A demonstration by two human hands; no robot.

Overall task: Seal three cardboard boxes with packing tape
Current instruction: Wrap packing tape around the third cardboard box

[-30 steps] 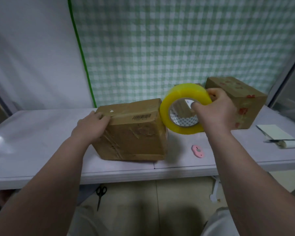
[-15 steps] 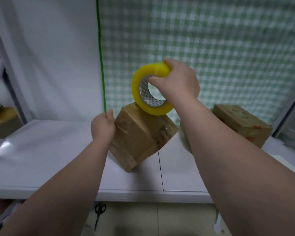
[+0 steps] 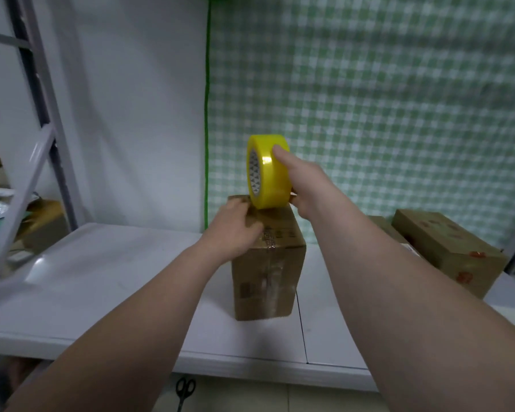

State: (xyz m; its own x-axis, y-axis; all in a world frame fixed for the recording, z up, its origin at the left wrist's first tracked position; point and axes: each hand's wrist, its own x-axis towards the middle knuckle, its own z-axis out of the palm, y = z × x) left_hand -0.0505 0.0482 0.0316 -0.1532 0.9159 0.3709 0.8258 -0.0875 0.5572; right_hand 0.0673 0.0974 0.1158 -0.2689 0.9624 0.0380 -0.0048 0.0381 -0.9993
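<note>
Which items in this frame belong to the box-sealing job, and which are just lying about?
In the job:
- tape roll, held by the right hand
- middle box, pressed by the left hand
- right box, untouched

Lying about:
- scissors on the floor
- shelf frame

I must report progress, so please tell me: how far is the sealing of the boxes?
Done: nothing sure; a glossy strip runs down the front of the middle box, fresh or old I cannot tell. In hand: the left hand rests on its top, the right hand holds the roll at the far top edge. Left: this seal, then the right box and the box behind it.
</note>
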